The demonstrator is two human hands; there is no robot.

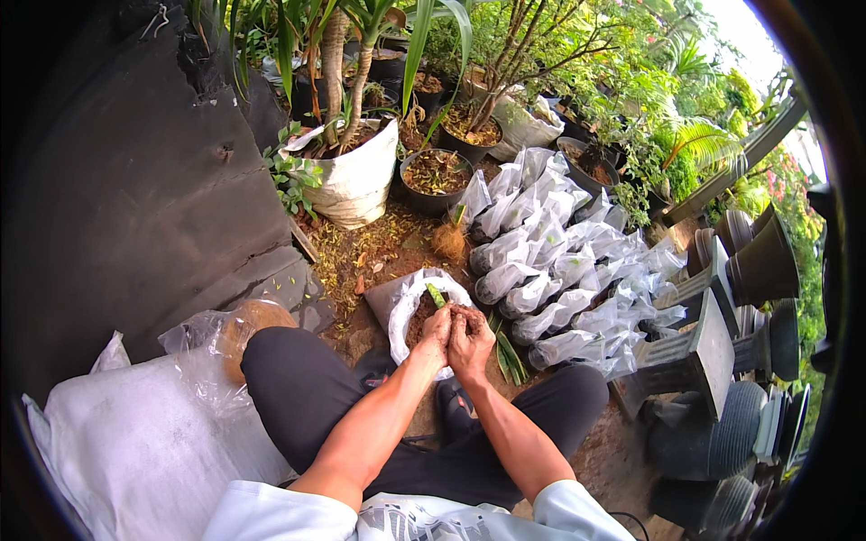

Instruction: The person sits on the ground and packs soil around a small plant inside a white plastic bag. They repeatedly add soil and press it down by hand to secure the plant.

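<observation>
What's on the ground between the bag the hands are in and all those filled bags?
In the head view, a few long green leaf cuttings lie on the dirt between the open bag and the pile of filled bags.

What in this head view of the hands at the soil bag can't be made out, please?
- Head view: left hand and right hand press together, hiding anything between them.
- Inside of the clear soil bag: mostly blocked by its rolled rim and the hands.
- Contents of the filled bags: too small, glare.

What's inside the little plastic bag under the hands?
The clear plastic bag holds brown soil and a green cutting. The left hand and right hand cover part of it, hiding what lies beneath.
</observation>
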